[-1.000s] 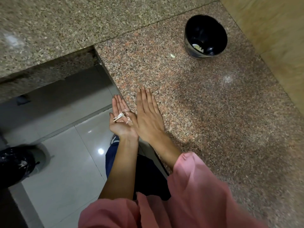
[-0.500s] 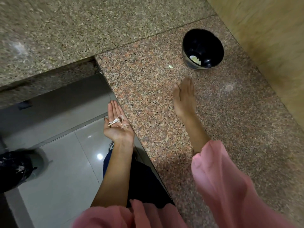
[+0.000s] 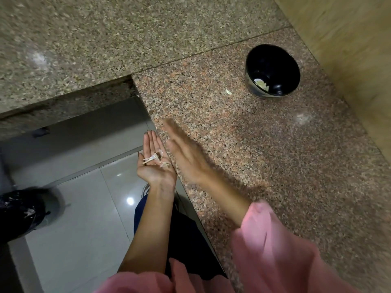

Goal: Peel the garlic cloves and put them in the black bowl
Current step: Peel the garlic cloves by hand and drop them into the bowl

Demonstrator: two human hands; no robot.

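Open palm with garlic skins [image 3: 156, 159]
The left hand [image 3: 155, 168] lies flat, palm up, carrying them; the blurred right hand [image 3: 187, 154], fingers straight, is just beside it; the black bowl [image 3: 273, 60] stands well apart.

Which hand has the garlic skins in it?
The left hand, held palm up, carries the garlic skins; the blurred right hand, flat over the granite counter, looks empty.

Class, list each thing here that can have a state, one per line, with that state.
black bowl: upright on the counter, garlic pieces inside.
left hand: open, palm up, garlic skins lying on it.
right hand: open, fingers straight, blurred.
pale scrap: loose on the counter beside the bowl.
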